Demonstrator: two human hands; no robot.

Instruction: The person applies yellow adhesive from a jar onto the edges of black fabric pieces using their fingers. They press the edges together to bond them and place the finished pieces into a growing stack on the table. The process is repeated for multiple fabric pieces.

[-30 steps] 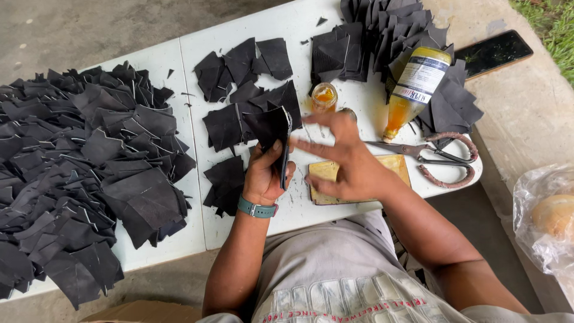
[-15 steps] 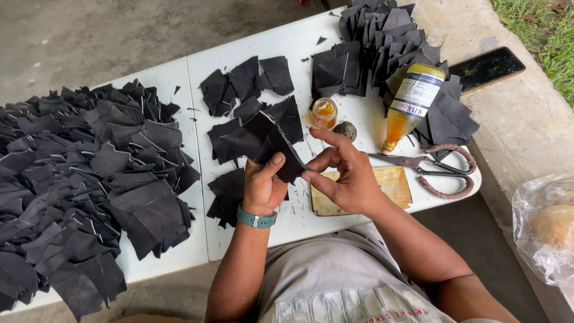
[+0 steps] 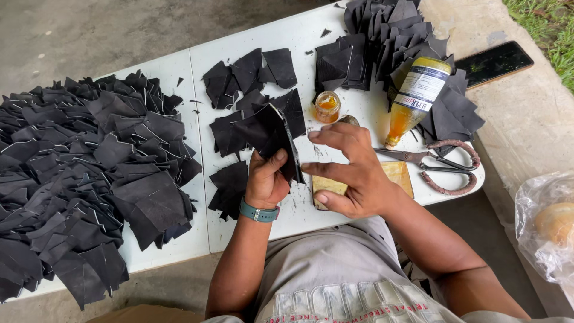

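Black piece [image 3: 269, 133], lower edge behind left hand [image 3: 266, 179]

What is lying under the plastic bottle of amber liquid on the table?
The bottle lies tilted on a heap of black cut pieces, its neck toward the scissors. Whatever sits beneath that heap, presumably the white table, is covered.

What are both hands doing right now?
Left hand: closed, holding a black cut piece upright.
Right hand: open, fingers spread beside the piece's edge; contact cannot be told.
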